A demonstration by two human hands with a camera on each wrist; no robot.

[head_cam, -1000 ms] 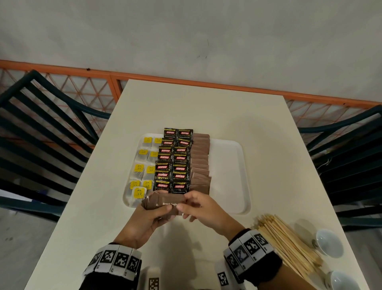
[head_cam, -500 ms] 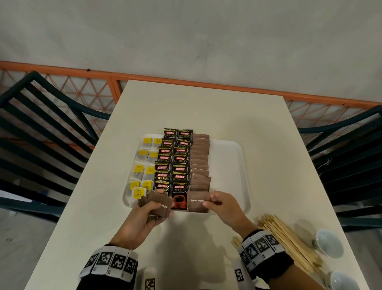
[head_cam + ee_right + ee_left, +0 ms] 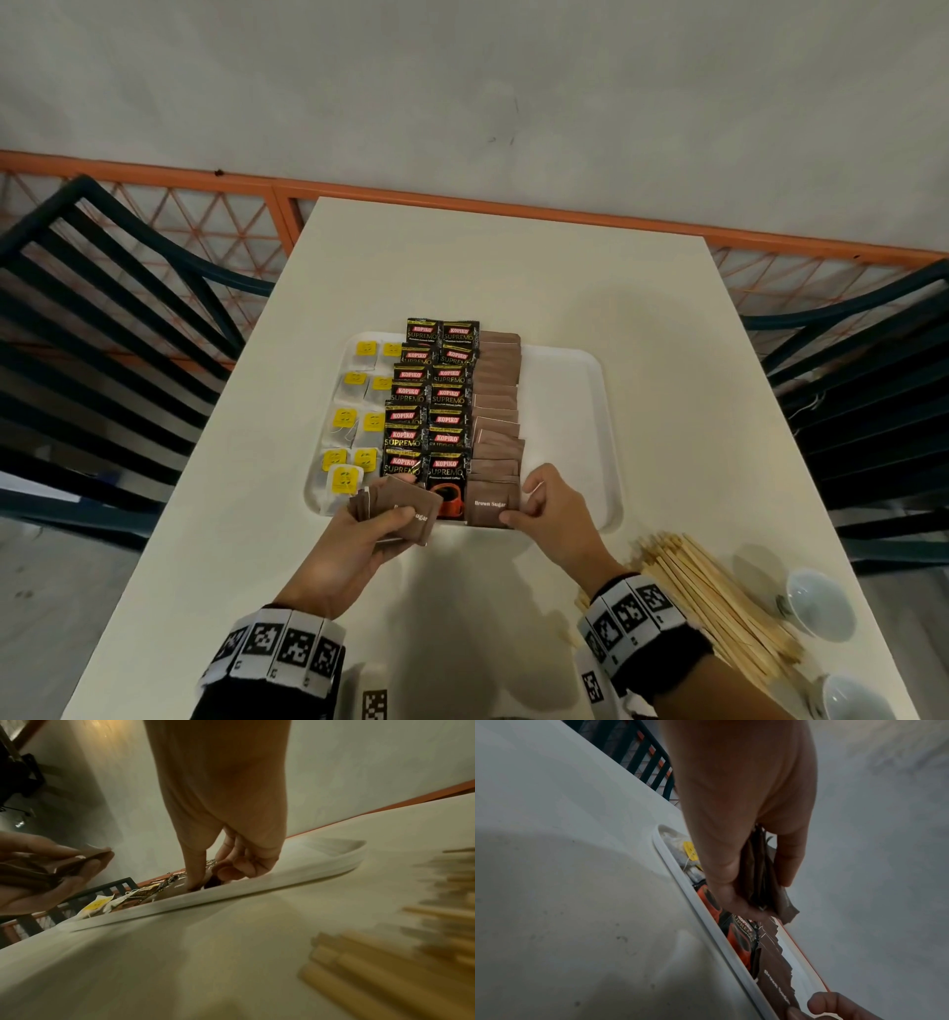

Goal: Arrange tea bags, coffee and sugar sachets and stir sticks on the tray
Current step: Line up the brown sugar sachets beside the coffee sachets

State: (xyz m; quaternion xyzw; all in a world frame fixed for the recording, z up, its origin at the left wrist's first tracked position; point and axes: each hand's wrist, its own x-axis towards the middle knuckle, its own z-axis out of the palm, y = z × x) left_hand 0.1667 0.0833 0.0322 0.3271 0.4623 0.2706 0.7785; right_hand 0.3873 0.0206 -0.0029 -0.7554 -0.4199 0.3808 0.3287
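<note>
On the tray (image 3: 590, 390), coffee sachets (image 3: 429, 406) lie between tea bags (image 3: 354, 411) and sugar sachets (image 3: 495, 411).

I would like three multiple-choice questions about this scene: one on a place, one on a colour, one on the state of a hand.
1. Where do the stir sticks lie?
A. on the tray
B. on the table, right of the tray
C. in a cup

2. What colour are the tea bag tags?
A. yellow
B. green
C. blue

3. What is the left hand doing?
A. resting flat
B. holding a stack of brown sugar sachets
C. gripping sticks

Answers: 1 B, the sticks lie outside the tray; 2 A, tags show yellow; 3 B, fingers curl round the stack.
</note>
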